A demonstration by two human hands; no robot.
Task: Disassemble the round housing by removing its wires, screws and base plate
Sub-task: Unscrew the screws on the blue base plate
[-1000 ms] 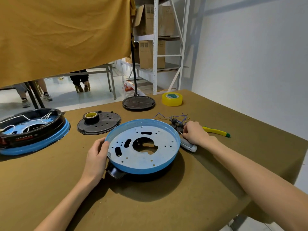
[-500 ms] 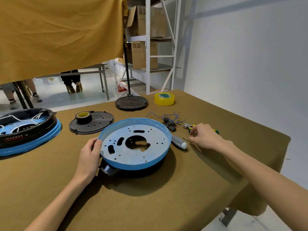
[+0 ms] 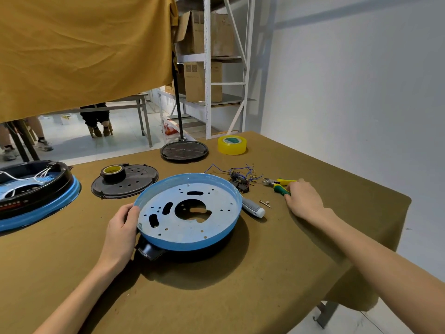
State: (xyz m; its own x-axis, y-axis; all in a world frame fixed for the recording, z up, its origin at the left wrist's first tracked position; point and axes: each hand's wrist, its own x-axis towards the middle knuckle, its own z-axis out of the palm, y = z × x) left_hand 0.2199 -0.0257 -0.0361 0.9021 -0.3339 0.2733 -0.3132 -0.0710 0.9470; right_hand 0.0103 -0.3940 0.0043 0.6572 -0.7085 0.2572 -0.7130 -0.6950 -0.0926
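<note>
yellow tape roll (image 3: 232,145), shelving (image 3: 212,68), curtain (image 3: 84,51)

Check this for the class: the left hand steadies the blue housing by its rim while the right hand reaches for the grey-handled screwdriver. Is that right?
One detail is wrong. In the head view the right hand is at the green-and-yellow pliers, not the grey-handled screwdriver, which lies untouched beside the housing. The left hand does steady the blue housing by its rim.

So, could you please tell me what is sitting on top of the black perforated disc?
A black tape roll with a yellow core sits on the black perforated disc, near its left edge. Whatever lies under the roll is covered.
</note>
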